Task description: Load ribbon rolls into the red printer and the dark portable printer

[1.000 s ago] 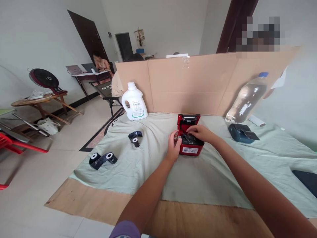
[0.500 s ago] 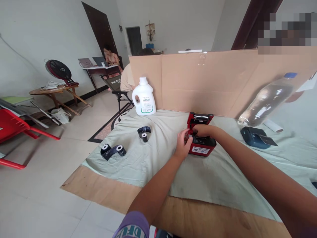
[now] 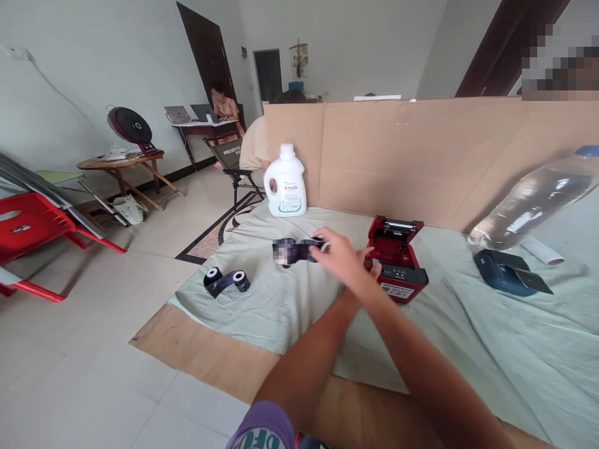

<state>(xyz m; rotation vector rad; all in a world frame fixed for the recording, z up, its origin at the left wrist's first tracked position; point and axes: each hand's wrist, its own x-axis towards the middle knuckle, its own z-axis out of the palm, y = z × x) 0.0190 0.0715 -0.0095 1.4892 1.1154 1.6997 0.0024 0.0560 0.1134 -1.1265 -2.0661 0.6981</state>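
My right hand (image 3: 339, 254) reaches left across the cloth, its fingers pinched on one end of a black ribbon roll (image 3: 296, 250), which is blurred by motion. My left hand (image 3: 373, 269) is almost wholly hidden behind my right forearm; only a fingertip shows against the left side of the red label printer (image 3: 397, 265). The printer stands with its lid open on the pale green cloth (image 3: 290, 305). A second pair of black ribbon rolls (image 3: 227, 282) lies further left on the cloth.
A white detergent jug (image 3: 286, 182) stands at the back by a cardboard wall (image 3: 421, 156). A clear plastic bottle (image 3: 533, 199) and a dark blue printer (image 3: 508, 277) are on the right. Red chair (image 3: 32, 231), fan and seated people lie beyond on the left.
My right hand left the red printer and swung left to the black ribbon roll, taking hold of it. My left hand stayed beside the printer. The view turned left.
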